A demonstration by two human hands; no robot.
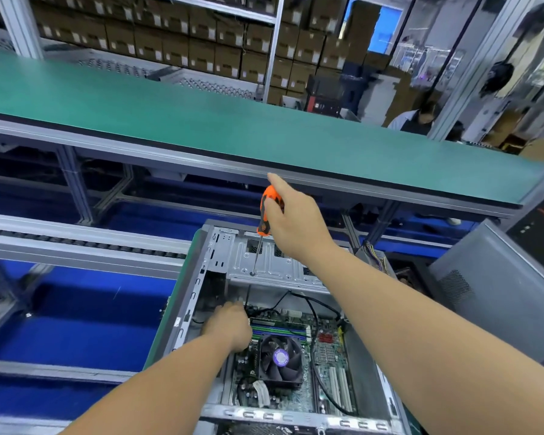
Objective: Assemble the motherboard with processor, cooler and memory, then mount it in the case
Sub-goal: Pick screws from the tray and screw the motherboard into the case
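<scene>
The left hand [228,324] is reaching down into the open case [198,296] at the top left corner of the motherboard [327,356]; its fingertips are hiding, so I cannot tell if they are holding anything. The right hand [296,221] is gripping an orange screwdriver [264,221], pointer finger sticking out. The tip seems to be touching a screw on the metal shelf above the fan cooler [280,359].

Open grey computer case [220,246]: bare sheet metal, dull satin, punched and stamped. Green motherboard [324,353]: glossy circuit laminate. Black cooler fan [280,359]: matt plastic, shiny purple hub sticker. Orange-and-black screwdriver [266,215]: smooth plastic handle, bright steel shaft. Green upper shelf [201,120]: matt rubbery mat, grey metal edge. Brown boxes [170,42]: matt cardboard.
</scene>
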